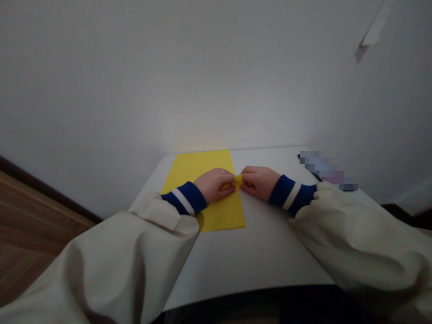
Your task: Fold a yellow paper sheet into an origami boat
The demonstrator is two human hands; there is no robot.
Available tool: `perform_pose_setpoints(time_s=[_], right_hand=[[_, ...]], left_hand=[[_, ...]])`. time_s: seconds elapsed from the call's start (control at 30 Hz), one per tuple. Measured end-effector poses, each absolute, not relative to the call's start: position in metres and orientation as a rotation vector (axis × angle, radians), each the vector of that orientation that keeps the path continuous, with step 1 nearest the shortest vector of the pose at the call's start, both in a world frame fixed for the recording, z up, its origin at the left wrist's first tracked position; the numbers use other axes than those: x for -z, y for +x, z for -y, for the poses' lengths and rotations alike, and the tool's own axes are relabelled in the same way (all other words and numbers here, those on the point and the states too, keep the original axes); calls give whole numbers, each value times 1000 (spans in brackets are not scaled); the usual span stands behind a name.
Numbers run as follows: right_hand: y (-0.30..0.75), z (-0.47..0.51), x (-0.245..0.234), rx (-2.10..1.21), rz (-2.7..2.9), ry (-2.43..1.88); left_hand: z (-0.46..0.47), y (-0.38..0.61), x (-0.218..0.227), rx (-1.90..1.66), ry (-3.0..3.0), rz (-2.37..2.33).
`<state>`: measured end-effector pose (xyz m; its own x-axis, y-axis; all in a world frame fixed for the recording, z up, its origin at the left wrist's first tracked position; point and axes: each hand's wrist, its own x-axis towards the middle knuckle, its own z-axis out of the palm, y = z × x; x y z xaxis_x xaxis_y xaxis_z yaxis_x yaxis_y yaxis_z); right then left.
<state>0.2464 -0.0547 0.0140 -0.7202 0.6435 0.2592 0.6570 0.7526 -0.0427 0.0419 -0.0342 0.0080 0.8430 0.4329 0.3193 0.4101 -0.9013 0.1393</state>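
Observation:
A small folded piece of yellow paper (238, 181) is pinched between both hands above a white table (256, 252). My left hand (216, 184) is closed on its left end, fingers curled. My right hand (258, 181) is closed on its right end. Under my left hand lies a flat sheet of yellow paper (199, 168), reaching from the table's far edge toward me. Both arms wear cream sleeves with blue and white cuffs.
A dark, blurred-out object (326, 173) lies at the table's far right, near the wall. A white wall stands right behind the table. Wooden floor (30, 225) shows to the left, and the table's near edge meets a dark area at the bottom.

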Motion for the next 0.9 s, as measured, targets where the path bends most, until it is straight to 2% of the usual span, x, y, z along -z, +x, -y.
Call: perform_pose_setpoints(time_s=[0.17,0.5,0.9], right_hand=[[245,55,-14,7,2643,-1063],[244,59,-13,-132,2440,-1286],[245,62,-16,27,2465,-1204]], left_hand=[[34,42,-8,-494,2935,-745],[31,39,-3,-532,2993,-550],[35,42,-8,-402,3194,-588]])
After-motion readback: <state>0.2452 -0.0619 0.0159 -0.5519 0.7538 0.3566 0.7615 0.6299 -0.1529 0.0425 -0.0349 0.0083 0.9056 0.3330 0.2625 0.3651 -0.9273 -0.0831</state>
